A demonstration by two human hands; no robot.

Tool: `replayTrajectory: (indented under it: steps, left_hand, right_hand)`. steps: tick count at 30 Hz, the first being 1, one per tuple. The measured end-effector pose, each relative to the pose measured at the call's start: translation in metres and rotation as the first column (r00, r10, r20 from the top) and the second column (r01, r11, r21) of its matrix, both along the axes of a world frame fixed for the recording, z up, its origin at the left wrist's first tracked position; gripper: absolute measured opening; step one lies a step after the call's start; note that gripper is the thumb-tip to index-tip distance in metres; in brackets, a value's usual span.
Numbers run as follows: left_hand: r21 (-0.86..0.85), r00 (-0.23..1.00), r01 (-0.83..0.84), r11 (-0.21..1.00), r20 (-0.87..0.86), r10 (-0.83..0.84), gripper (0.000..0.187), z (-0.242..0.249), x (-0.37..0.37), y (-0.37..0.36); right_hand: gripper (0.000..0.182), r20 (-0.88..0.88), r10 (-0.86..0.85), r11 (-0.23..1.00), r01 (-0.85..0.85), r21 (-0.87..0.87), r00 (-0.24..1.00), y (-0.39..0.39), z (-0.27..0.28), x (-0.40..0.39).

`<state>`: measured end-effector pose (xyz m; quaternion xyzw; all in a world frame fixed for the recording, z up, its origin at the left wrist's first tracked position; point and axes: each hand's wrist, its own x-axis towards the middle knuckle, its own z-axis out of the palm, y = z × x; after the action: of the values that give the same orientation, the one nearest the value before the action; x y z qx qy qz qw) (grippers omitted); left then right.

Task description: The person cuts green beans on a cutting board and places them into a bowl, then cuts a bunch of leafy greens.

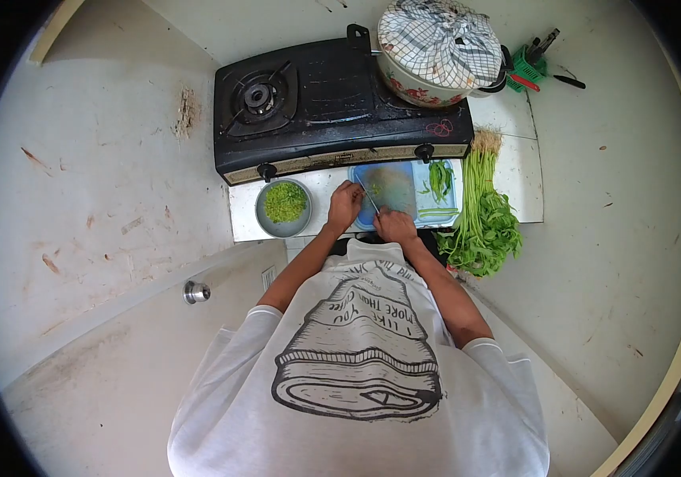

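Observation:
My right hand (395,226) is closed on the handle of a small knife (371,199), whose blade points up and left over the blue cutting board (392,179). My left hand (345,205) lies at the board's left edge near the blade tip, its fingers pressed together; what they hold, if anything, is too small to tell. Small green bits (375,189) lie on the board close to the blade. On the board's right part are green leaves (439,180) and a few stems (438,212). Left of my hands stands a grey bowl (261,220) with chopped greens (285,202).
Behind the board is a black gas stove (332,99) with a cloth-covered pot (424,86) on its right burner. A large bunch of leafy greens (483,230) lies at the right and overhangs the counter edge. A green basket (526,71) holds utensils.

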<state>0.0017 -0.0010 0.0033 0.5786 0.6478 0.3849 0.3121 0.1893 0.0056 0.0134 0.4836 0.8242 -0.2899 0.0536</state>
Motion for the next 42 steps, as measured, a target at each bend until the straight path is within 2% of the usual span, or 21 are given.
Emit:
replayTrajectory:
  steps: [14,17,20,23,26,29,35,38,42]
  left_hand:
    - [-0.018,0.999,-0.021,1.000,-0.029,0.021,0.006,0.001,0.002,0.000]
    - [-0.035,0.996,-0.062,0.997,0.061,0.064,0.007,0.004,0.005,-0.002]
    - [-0.022,0.998,-0.058,0.998,0.031,0.059,0.007,-0.001,0.002,-0.005]
    - [0.002,0.993,-0.013,1.000,-0.120,0.013,0.007,-0.003,-0.002,-0.005]
    - [-0.036,0.996,-0.012,0.999,-0.085,0.009,0.007,0.006,-0.001,-0.005]
    - [-0.062,0.995,0.005,0.998,-0.103,-0.011,0.008,0.011,-0.002,-0.004]
    - [0.010,0.991,0.051,0.999,-0.125,-0.049,0.013,0.009,-0.004,-0.005]
    - [-0.029,0.990,0.052,0.998,-0.132,-0.055,0.015,0.009,-0.005,-0.005]
    - [-0.007,0.987,0.079,0.997,-0.143,-0.079,0.016,0.005,-0.006,-0.005]
  right_hand:
    - [0.038,-0.016,0.010,0.999,-0.009,0.051,1.000,0.007,-0.010,-0.014]
    - [0.037,0.013,0.020,0.999,-0.020,0.041,1.000,0.008,-0.005,-0.015]
    - [0.031,0.007,0.029,0.996,-0.029,0.082,1.000,0.007,-0.008,-0.014]
    - [0.031,0.028,0.030,0.998,-0.032,0.061,0.999,0.008,-0.003,-0.015]
    - [0.036,0.049,0.031,0.999,-0.033,0.033,0.998,0.003,-0.025,-0.007]
    - [0.036,0.053,0.048,0.999,-0.049,0.019,0.997,-0.001,-0.008,0.000]
    - [0.039,-0.034,0.001,0.999,0.001,0.052,0.999,0.008,-0.009,-0.005]
    - [0.039,-0.007,-0.019,0.999,0.019,0.051,1.000,0.008,-0.003,-0.006]
    - [0.039,0.015,0.039,0.998,-0.039,0.057,0.999,0.006,0.002,-0.001]
